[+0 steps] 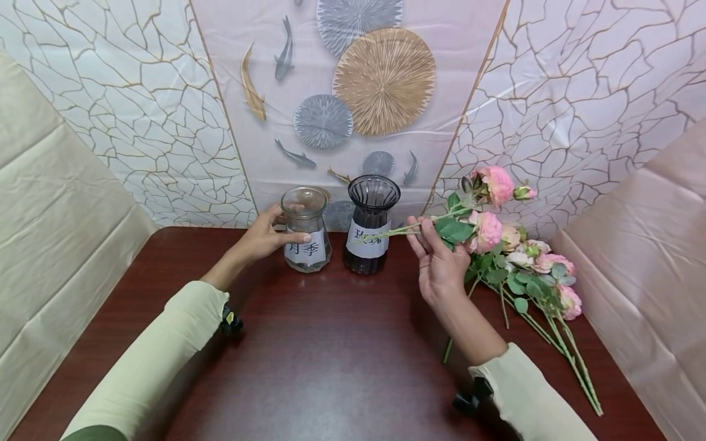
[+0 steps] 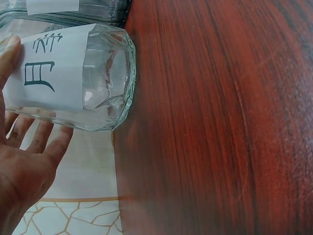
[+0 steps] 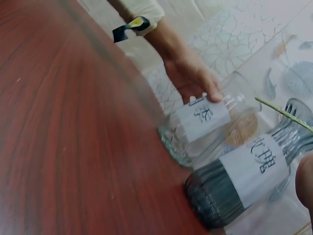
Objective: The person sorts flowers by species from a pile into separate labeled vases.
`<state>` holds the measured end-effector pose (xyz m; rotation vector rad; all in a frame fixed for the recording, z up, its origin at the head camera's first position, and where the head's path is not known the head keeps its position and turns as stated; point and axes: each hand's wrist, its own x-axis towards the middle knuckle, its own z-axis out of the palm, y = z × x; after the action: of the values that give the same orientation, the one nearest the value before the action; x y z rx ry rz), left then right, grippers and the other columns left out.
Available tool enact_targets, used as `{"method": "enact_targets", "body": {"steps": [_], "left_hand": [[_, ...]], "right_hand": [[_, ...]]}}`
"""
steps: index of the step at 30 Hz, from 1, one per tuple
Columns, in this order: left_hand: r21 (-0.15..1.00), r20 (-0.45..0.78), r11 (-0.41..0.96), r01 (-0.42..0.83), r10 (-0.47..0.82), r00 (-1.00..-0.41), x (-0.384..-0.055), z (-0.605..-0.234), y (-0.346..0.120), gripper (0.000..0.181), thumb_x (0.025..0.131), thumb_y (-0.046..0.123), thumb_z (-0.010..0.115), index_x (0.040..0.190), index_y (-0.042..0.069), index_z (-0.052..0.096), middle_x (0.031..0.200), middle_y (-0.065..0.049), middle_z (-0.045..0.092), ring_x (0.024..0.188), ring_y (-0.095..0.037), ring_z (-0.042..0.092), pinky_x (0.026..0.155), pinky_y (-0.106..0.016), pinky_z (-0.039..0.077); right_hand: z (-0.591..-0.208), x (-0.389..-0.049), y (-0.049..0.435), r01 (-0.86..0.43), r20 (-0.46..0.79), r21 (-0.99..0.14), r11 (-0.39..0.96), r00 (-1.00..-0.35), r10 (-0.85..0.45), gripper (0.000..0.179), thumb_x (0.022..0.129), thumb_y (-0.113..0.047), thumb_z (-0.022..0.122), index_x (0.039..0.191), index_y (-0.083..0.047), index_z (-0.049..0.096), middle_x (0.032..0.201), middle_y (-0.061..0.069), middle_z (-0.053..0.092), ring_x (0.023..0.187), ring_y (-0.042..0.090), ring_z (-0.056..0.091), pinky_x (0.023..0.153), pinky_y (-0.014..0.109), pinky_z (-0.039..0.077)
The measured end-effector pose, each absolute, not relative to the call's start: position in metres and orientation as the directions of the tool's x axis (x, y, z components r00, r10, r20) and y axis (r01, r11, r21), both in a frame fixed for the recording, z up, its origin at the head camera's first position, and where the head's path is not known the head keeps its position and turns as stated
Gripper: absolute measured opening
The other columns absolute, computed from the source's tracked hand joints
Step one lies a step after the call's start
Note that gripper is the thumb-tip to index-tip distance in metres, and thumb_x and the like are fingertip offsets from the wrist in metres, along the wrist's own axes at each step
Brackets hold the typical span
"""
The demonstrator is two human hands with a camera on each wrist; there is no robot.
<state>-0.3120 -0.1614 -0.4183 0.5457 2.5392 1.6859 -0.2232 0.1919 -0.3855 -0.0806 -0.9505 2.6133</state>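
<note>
My left hand grips a clear glass vase, which stands upright on the table. The thumb lies across its white label and the other fingers go behind the glass; the left wrist view shows them at the vase's side. Beside it stands a dark, ribbed glass vase, also labelled. My right hand pinches the thin green stem of a pink artificial flower. That stem points left, overlapping the dark vase's label in the head view, with leaves and blooms to the right of the hand.
More pink and cream flowers lie at the table's right side, their long stems pointing toward the front. A patterned backdrop rises behind the vases. Beige panels flank the dark red wooden table.
</note>
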Motion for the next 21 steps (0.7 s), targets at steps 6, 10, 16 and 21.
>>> {"method": "enact_targets", "body": {"steps": [6,10,16,21], "left_hand": [[0.898,0.151,0.355,0.262,0.312,-0.938,-0.311,-0.419,-0.163,0.068,0.094,0.029,0.094,0.154,0.018,0.064,0.157,-0.015,0.056,0.148,-0.042,0.057,0.125,-0.063,0.045],[0.899,0.151,0.352,0.260,0.309,-0.939,-0.312,-0.421,-0.164,0.068,0.094,0.029,0.094,0.154,0.018,0.064,0.157,-0.014,0.057,0.148,-0.043,0.057,0.124,-0.064,0.046],[0.898,0.153,0.353,0.261,0.307,-0.939,-0.313,-0.421,-0.163,0.067,0.094,0.029,0.094,0.154,0.018,0.064,0.157,-0.014,0.057,0.148,-0.042,0.058,0.124,-0.062,0.046],[0.899,0.155,0.350,0.265,0.313,-0.937,-0.313,-0.420,-0.162,0.069,0.094,0.030,0.095,0.154,0.018,0.064,0.157,-0.013,0.057,0.148,-0.041,0.058,0.124,-0.062,0.045]], "right_hand": [[-0.372,-0.230,0.177,-0.391,0.092,-0.596,-0.702,-0.901,0.423,0.031,0.103,0.002,0.078,0.132,0.002,0.068,0.104,0.017,0.086,0.103,0.029,0.087,0.096,0.041,0.067],[-0.363,-0.233,0.167,-0.430,0.099,-0.577,-0.694,-0.881,0.463,0.041,0.103,0.004,0.077,0.141,-0.001,0.063,0.105,0.018,0.086,0.104,0.030,0.087,0.097,0.043,0.067],[-0.352,-0.236,0.155,-0.438,0.078,-0.553,-0.709,-0.874,0.479,0.032,0.103,0.004,0.078,0.133,0.001,0.067,0.107,0.020,0.086,0.102,0.030,0.087,0.097,0.043,0.067],[-0.344,-0.236,0.144,-0.456,0.103,-0.570,-0.684,-0.865,0.491,0.026,0.104,0.002,0.077,0.128,0.001,0.069,0.109,0.020,0.086,0.102,0.029,0.087,0.097,0.043,0.068]]}}
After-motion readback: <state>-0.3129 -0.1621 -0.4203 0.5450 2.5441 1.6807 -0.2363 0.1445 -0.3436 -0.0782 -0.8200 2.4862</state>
